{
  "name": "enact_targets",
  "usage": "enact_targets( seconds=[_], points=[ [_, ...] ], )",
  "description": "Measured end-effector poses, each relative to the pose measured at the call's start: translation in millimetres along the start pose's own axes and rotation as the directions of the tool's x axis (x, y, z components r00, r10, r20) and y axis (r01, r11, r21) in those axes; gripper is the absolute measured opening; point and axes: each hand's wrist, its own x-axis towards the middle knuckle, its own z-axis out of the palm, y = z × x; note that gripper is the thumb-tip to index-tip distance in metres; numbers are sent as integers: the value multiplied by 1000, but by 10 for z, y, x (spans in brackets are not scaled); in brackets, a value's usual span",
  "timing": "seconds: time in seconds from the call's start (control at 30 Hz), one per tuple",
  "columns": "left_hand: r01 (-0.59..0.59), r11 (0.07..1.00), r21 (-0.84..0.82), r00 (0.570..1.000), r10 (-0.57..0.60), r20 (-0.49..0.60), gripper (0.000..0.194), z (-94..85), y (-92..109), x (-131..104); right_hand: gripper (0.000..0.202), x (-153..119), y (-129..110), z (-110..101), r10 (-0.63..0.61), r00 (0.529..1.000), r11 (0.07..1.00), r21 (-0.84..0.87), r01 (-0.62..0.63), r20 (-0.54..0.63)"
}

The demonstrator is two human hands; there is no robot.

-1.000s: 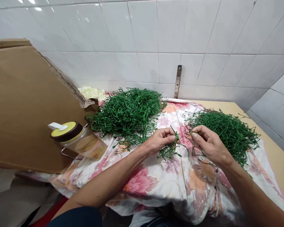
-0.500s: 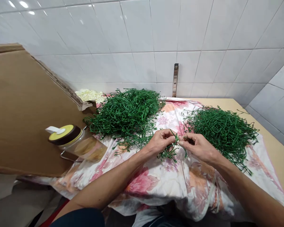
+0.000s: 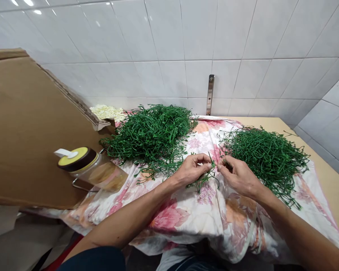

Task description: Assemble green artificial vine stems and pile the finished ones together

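My left hand [image 3: 194,168] is closed in a pinch on a branching green stem [image 3: 201,181], thin and plastic-looking, whose sprigs hang below the fingers. Just to its right, my right hand [image 3: 237,174] has thumb and forefinger pressed together close to the stem's tip; whatever they grip is too small or hidden to make out. Beyond my left hand lies a large tangled heap of similar green stems [image 3: 155,131]. A second heap of green stems [image 3: 267,156] spreads to the right of my right hand. Both heaps rest on a floral cloth [image 3: 169,218].
A cardboard box [image 3: 36,131] stands at the left, with a clear yellow-lidded bottle [image 3: 101,175] leaning in a wire holder beside it. Small whitish pieces [image 3: 106,112] are piled at the back left. A metal bracket [image 3: 210,94] is fixed to the tiled wall [image 3: 169,37] behind the wooden tabletop [image 3: 332,180].
My right hand has shifted slightly to the right, widening the gap between the two hands. The stem in my left hand has turned a little; the heaps look the same.
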Motion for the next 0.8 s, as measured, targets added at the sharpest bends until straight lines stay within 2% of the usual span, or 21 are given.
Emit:
enact_targets(
  seconds=[0.13, 0.37, 0.53, 0.7, 0.8],
  points=[
    [78, 996, -52, 996, -76, 38, 42, 11, 22, -10, 26, -3, 22, -56, -19, 1000, 999, -39, 20, 6],
    [25, 1000, -9, 998, -24, 55, 39, 3, -23, 14, 30, 21, 55, -27, 6, 1000, 1000, 24, -6, 18],
    [14, 1000, -3, 1000, -14, 23, 35, 8, -47, 20, 24, 24, 65, 42, -19, 999, 996, 90, 14, 51],
    [-77, 996, 52, 997, 76, 6, 29, 2, -62, 21, 24, 47, 71, 134, -46, 993, 978, 205, 22, 112],
    [-166, 970, 177, 985, 170, -7, 24, -22, -66, -1, 26, 71, 102, 180, -44, 994, 945, 328, 9, 97]
  ],
)
